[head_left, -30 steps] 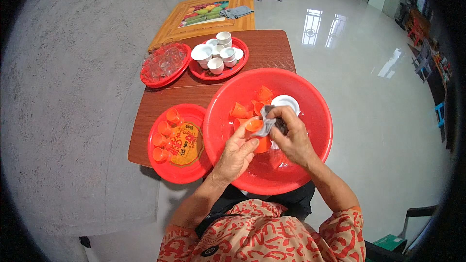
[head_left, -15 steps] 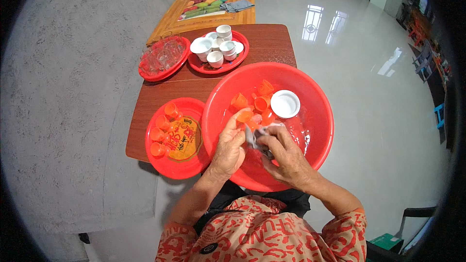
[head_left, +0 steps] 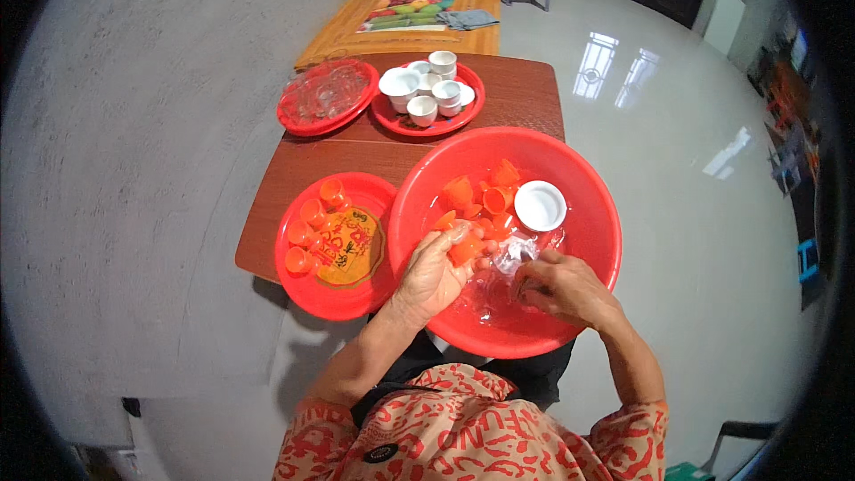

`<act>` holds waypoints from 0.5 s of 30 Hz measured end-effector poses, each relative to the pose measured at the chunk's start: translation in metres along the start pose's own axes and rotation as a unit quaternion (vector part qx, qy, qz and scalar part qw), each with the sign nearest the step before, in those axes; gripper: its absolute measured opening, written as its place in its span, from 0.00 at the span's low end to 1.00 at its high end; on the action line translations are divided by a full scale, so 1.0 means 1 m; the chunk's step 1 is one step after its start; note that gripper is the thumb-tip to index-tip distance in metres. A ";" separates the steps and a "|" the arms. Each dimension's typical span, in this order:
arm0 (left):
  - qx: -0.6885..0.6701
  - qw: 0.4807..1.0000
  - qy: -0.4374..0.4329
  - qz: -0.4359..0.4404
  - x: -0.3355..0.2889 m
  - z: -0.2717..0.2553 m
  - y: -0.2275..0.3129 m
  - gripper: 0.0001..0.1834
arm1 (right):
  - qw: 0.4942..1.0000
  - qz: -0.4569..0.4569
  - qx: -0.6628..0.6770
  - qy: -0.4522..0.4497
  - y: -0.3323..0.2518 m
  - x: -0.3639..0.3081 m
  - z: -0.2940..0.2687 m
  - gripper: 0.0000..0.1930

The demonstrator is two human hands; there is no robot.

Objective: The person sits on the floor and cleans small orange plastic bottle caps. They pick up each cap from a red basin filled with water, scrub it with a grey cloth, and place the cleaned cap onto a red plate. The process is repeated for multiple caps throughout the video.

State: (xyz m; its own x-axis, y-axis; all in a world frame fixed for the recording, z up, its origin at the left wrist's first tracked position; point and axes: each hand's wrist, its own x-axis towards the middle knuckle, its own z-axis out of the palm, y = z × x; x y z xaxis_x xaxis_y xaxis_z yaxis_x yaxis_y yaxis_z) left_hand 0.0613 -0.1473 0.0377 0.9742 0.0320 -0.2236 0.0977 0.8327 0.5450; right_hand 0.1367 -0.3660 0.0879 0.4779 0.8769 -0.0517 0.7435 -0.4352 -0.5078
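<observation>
Head view: the brown table (head_left: 356, 153) extended ahead and to the left of both hands. The red basin (head_left: 595, 214) lay directly beneath the hands, with water in it. A round red tray (head_left: 346, 305) stood to the left of the left hand, just beside the basin, bearing a line of orange cups (head_left: 301, 233).

The left forearm (head_left: 343, 356) slanted forward and inward to the basin; the right forearm (head_left: 634, 363) slanted forward and to the left, its elbow bent wide. The left hand (head_left: 434, 276) was turned palm inward, its fingers curled around an orange cup. The right hand (head_left: 572, 288) was low in the basin, back upward, knuckles bent, fingers drawn together and pointing left and down; whether they gripped anything could not be determined.

A white dish (head_left: 540, 206) was noted just ahead of the right hand. Loose cups (head_left: 497, 199) lay ahead of the left hand. The held orange cup (head_left: 465, 252) was at the left fingertips, within the basin's outline.
</observation>
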 end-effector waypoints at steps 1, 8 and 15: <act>-0.005 1.000 -0.014 0.004 -0.001 -0.002 0.001 0.13 | 0.996 -0.008 0.055 0.064 -0.015 0.000 -0.008 0.15; -0.071 0.989 -0.125 -0.025 -0.003 -0.002 -0.007 0.23 | 0.941 -0.161 0.103 0.278 -0.061 0.034 -0.003 0.20; -0.076 0.989 -0.124 -0.017 -0.001 0.017 -0.004 0.22 | 0.930 -0.053 0.217 0.292 -0.032 0.056 0.002 0.14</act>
State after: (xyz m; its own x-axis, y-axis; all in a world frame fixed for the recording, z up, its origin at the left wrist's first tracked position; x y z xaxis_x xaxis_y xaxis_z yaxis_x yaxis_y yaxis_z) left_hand 0.0636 -0.1602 0.0489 0.9926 -0.1185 -0.0250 0.1183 0.9051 0.4084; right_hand 0.1385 -0.3029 0.0991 0.6794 0.5950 0.4294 0.6022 -0.1179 -0.7896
